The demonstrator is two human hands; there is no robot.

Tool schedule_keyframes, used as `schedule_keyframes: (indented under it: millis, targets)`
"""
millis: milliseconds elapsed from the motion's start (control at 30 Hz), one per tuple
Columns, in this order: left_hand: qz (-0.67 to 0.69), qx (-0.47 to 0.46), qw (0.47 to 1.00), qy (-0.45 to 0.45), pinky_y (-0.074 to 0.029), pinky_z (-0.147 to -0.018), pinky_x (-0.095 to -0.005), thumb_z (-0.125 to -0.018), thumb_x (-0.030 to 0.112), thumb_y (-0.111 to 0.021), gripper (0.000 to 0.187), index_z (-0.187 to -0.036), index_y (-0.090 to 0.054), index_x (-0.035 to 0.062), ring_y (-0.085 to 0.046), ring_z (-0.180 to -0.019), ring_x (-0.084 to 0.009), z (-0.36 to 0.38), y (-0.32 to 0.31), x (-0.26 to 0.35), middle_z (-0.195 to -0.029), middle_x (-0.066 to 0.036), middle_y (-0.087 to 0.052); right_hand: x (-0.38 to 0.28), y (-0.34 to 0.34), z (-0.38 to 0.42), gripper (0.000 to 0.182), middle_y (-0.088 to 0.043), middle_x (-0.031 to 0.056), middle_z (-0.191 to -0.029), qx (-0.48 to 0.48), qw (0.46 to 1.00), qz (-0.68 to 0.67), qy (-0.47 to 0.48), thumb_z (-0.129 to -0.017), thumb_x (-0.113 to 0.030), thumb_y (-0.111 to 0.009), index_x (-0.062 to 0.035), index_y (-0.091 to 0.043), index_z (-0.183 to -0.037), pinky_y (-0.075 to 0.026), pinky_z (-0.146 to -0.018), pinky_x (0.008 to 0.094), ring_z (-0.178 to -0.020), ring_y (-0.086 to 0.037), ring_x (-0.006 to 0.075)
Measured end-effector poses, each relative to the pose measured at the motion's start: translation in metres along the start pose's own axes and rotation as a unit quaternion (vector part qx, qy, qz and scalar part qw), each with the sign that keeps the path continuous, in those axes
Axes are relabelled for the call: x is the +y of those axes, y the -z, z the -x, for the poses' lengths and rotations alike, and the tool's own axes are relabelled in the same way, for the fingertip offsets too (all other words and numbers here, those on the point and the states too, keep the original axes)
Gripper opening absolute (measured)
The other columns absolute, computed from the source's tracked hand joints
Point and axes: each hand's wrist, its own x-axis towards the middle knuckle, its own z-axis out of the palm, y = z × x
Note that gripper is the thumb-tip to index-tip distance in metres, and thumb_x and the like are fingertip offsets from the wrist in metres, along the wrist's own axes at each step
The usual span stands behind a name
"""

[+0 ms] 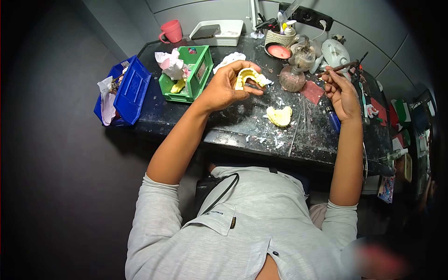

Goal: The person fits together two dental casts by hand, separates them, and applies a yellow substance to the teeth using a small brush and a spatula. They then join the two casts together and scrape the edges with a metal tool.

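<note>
My left hand point(227, 87) is closed around a yellow plaster dental cast point(248, 73), horseshoe-shaped and raised above the bench with its arch facing me. A second yellow dental cast point(280, 116) lies on the bench among white crumbs. Over at the right, my right hand point(342, 92) grips a wax knife with a slim brown handle point(349, 65), which points away to the right; its working end is too small to make out. Near that hand are a glass spirit lamp point(292, 79), a pink wax sheet point(311, 92) and a blue lighter point(332, 119).
A green bin point(201, 77) holding crumpled paper and a blue bin point(135, 88) stand at the left. Behind are a pink mug point(171, 31), a white tray point(229, 39) with a phone, a tool basket point(280, 38) and a round pink dish point(279, 51). Tools clutter the right edge.
</note>
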Motion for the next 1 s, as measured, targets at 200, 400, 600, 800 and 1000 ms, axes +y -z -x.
schedule_keyframes:
  millis: [200,400,600,800,1000]
  targets:
    - [0.002,0.001,1.0,-0.003,-0.059,-0.094,-0.0398,-0.074,-0.021,-0.065,0.059,-0.129,-0.051,-0.0061,-0.066,-0.109,-0.0241,0.0,0.0,-0.001,-0.118,-0.014,-0.061,-0.001,-0.001,0.002,0.03,-0.07,0.0024,-0.094,0.001,1.0,0.002,0.0,-0.099,-0.023,-0.061,-0.0031,-0.062,-0.121,-0.04,-0.06,0.0201,-0.07,-0.057,0.0061]
    - [-0.013,0.001,1.0,-0.013,-0.059,-0.094,-0.0389,-0.074,-0.022,-0.062,0.058,-0.128,-0.052,-0.0047,-0.066,-0.109,-0.0232,0.0,-0.001,0.001,-0.118,-0.013,-0.061,0.0,0.0,0.001,0.032,-0.069,0.0024,-0.094,0.003,1.0,0.007,0.003,-0.099,-0.024,-0.061,-0.0022,-0.061,-0.123,-0.04,-0.06,0.0204,-0.071,-0.056,0.0059]
    - [0.006,-0.001,1.0,-0.012,-0.059,-0.094,-0.0373,-0.072,-0.021,-0.064,0.06,-0.128,-0.052,-0.0041,-0.065,-0.11,-0.0224,0.001,-0.002,0.003,-0.117,-0.012,-0.061,0.001,-0.001,0.001,0.027,-0.064,-0.0022,-0.089,0.02,0.999,0.013,0.036,-0.097,-0.021,-0.065,-0.0018,-0.067,-0.117,-0.039,-0.059,0.0197,-0.068,-0.05,0.0044]
    - [0.029,0.088,0.995,0.037,-0.053,-0.1,-0.0288,-0.073,-0.014,-0.076,0.071,-0.136,-0.047,-0.0037,-0.063,-0.112,-0.0186,-0.002,0.001,0.004,-0.127,-0.016,-0.061,-0.004,-0.014,-0.007,0.023,-0.069,0.0105,-0.099,0.062,0.979,0.039,0.189,-0.094,-0.008,-0.066,0.0052,-0.065,-0.114,-0.06,-0.072,0.0286,-0.087,-0.068,0.015]
    - [0.044,0.093,0.995,0.012,-0.05,-0.103,-0.0273,-0.072,-0.014,-0.077,0.077,-0.14,-0.044,-0.0033,-0.06,-0.12,-0.0195,-0.002,-0.001,0.002,-0.134,-0.018,-0.058,-0.004,-0.026,-0.012,0.024,-0.069,0.0171,-0.102,0.081,0.976,0.054,0.196,-0.092,-0.002,-0.068,0.0076,-0.06,-0.112,-0.064,-0.072,0.0311,-0.089,-0.072,0.0242]
